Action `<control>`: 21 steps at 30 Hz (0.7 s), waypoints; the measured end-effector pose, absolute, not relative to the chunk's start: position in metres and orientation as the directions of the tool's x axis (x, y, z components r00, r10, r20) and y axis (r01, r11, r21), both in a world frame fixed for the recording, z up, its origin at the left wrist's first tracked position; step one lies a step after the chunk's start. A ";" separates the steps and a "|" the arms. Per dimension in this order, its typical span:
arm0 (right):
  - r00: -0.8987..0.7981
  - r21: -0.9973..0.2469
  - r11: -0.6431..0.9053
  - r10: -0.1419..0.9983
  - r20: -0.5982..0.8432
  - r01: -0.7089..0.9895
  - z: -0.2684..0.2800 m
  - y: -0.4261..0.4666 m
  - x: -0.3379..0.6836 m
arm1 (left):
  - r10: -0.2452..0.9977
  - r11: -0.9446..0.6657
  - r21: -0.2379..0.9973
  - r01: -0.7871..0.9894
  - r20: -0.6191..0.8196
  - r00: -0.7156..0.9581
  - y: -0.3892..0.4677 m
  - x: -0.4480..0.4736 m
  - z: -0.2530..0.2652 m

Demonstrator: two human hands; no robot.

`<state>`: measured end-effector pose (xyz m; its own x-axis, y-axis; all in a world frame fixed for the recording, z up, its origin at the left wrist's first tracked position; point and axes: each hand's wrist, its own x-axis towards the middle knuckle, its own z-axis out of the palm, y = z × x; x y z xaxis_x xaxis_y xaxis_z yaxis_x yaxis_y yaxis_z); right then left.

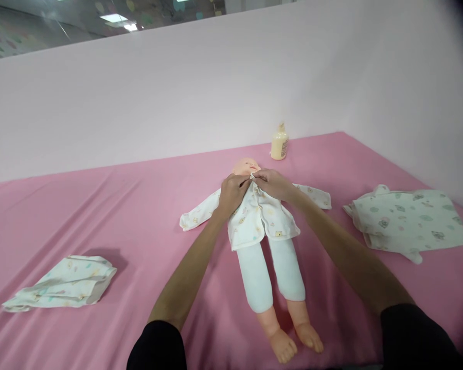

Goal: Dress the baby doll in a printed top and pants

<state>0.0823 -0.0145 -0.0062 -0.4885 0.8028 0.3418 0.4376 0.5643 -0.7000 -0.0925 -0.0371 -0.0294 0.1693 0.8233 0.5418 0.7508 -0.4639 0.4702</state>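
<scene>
A baby doll lies on its back, its head away from me and its bare feet toward me. It wears a white printed jacket with long sleeves spread to both sides; the front edges part below the chest. My left hand pinches the jacket's collar edge just under the doll's chin. From the other side my right hand grips the same collar, its fingertips close to the left ones. Whatever fastening lies between the fingers is too small to make out. My hands partly cover the doll's chin and upper chest.
Pink cloth covers the surface, wrinkled at the left. A pump bottle of pale yellow liquid stands behind the doll, near the white wall. Folded printed garments lie at the left and right.
</scene>
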 end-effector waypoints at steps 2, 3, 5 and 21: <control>-0.522 -0.698 0.582 0.783 0.340 0.418 -0.003 -0.015 0.085 | 0.819 -0.474 0.472 0.743 0.545 0.177 -0.037 -0.093 -0.029; -0.527 -0.709 0.575 0.783 0.330 0.408 -0.002 -0.016 0.087 | 0.818 -0.479 0.471 0.740 0.546 0.181 -0.037 -0.093 -0.029; -0.511 -0.751 0.531 0.805 0.301 0.394 0.001 -0.018 0.089 | 0.819 -0.481 0.473 0.738 0.542 0.187 -0.037 -0.094 -0.028; -0.489 -0.614 0.629 0.770 0.410 0.476 -0.011 -0.012 0.087 | 0.850 -0.402 0.599 0.693 0.526 0.038 -0.040 -0.085 -0.026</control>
